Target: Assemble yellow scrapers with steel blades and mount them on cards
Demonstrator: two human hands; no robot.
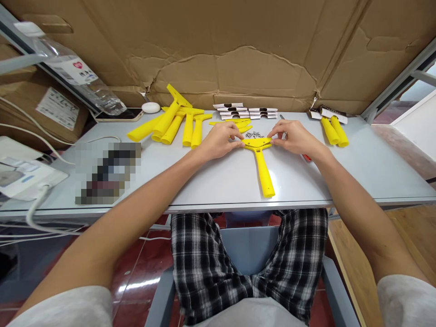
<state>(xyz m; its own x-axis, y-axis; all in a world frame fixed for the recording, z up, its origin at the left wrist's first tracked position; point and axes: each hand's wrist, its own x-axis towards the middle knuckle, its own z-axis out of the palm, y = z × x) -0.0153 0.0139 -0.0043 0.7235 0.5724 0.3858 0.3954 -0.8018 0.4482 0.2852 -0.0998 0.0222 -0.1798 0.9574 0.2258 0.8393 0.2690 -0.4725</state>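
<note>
Yellow handle [264, 175]: T-shaped and glossy, between the two hands; small dark holes mark its crosspiece [252, 143], and the rounded shaft extends nearer than either hand.
Left hand [223, 140]: fingertips pinching the crosspiece's left end.
Right hand [293, 137]: fingertips pinching the right end.
Hidden: both crosspiece tips, partly under fingers; most of a red item [307, 158], behind the right wrist.
Hard to make out: tiny metal pieces [254, 135], heaped just beyond the crosspiece, between the hands.
</note>
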